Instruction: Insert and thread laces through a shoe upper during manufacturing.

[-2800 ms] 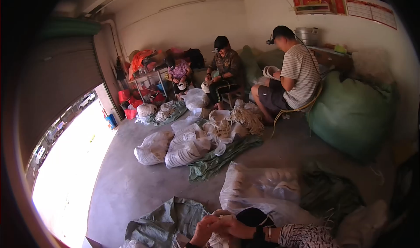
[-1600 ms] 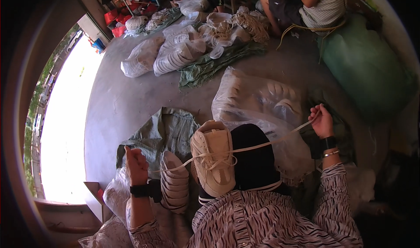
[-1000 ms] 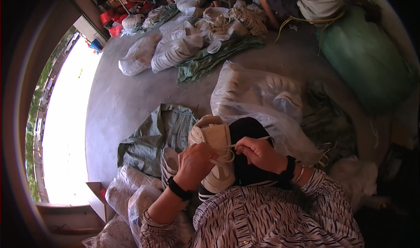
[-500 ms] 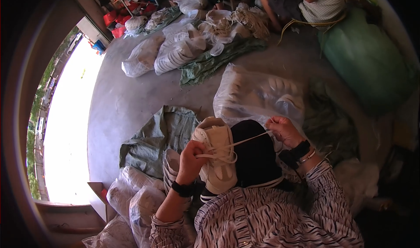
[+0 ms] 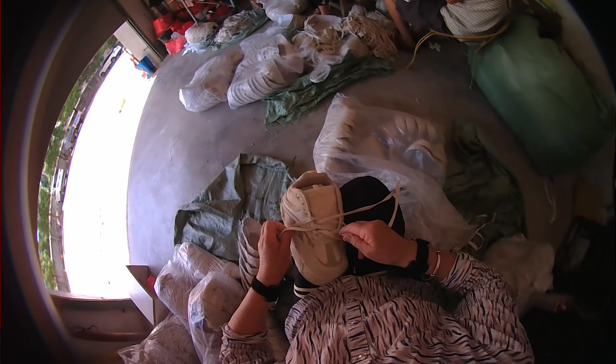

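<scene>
- Since half a second ago: right hand [image 5: 372, 241] has come down from the raised lace pull to the shoe's throat; left hand [image 5: 274, 248] stays wrapped around the shoe's side.
- Shoe [image 5: 316, 226]: one, cream, resting on the person's lap, toe pointing away.
- Lace [image 5: 359, 211]: one, cream, pinched in the right fingers, with a loop trailing over the dark trouser knee.
- Risk: lace may slip from the pinch and slacken; loose loop may snag.
- Clear bags of soles: three near the person, at least two farther across the floor [image 5: 186, 139].
- Other people: two, seated far off.
</scene>
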`<state>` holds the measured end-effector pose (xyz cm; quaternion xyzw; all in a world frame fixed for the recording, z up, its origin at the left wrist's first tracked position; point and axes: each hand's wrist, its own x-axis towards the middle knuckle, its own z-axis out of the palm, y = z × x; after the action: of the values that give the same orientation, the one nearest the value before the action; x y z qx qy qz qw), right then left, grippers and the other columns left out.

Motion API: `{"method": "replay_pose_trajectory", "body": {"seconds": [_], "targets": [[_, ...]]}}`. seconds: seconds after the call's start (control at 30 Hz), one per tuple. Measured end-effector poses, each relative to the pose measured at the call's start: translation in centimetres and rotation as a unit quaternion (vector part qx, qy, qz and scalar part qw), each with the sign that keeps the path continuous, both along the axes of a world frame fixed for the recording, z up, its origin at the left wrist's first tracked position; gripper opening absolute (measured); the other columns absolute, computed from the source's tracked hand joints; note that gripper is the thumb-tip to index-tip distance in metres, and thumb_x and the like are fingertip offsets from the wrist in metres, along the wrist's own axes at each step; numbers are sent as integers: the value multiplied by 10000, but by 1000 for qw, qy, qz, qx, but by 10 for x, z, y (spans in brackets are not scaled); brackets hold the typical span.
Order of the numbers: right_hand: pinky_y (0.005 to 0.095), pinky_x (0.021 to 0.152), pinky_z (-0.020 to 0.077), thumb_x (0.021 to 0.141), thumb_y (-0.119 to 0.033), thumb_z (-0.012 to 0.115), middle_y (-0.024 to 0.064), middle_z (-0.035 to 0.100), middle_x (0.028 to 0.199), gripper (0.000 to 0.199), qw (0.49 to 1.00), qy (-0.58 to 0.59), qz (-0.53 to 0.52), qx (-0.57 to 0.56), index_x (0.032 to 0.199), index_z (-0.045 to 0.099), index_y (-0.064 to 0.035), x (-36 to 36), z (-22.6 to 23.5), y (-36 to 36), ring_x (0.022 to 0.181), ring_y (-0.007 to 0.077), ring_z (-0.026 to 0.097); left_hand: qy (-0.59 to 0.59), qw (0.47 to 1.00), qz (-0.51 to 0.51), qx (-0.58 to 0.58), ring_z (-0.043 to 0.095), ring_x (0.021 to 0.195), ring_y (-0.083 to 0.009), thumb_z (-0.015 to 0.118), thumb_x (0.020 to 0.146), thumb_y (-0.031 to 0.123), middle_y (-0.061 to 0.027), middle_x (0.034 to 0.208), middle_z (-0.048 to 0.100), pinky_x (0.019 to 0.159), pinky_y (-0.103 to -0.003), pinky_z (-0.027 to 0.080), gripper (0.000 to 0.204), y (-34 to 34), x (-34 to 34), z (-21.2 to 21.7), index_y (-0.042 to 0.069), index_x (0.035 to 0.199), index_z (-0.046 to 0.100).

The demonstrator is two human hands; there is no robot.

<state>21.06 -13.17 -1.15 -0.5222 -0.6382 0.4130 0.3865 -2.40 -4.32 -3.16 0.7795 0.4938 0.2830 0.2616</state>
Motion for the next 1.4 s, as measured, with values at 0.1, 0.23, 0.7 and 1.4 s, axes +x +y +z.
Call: {"method": "replay_pose_trajectory", "body": {"seconds": [0.1,0.23,0.7,1.4], "targets": [[324,607,484,869,-132,579,143,636,857,168,991,-93,-16,98,967,618,-2,-2,-14,7,700,260,628,-101,991,24,-81,457,545,-154,539,860,112,-25,640,469,526,-282,399,98,4,-1,8,28,877,491],[360,629,466,810,-140,631,125,593,762,128,992,-110,23,57,845,646,-18,7,3,30,698,291,589,-353,860,49,-364,342,500,-44,489,892,89,48,632,398,435,-201,281,66,20,-7,40,74,956,484],[306,603,459,875,-167,575,88,605,725,163,989,-117,-27,80,883,618,-10,22,-13,19,650,225,590,-440,810,131,-365,269,438,-15,523,942,199,94,567,314,372,-192,210,69,61,-66,35,154,890,530],[301,579,461,888,-67,510,99,595,674,130,984,-54,-163,50,1003,516,-9,23,-2,28,615,190,596,129,973,-190,37,585,805,-287,615,799,135,-92,869,547,651,-383,468,154,5,44,46,89,945,599]]}}
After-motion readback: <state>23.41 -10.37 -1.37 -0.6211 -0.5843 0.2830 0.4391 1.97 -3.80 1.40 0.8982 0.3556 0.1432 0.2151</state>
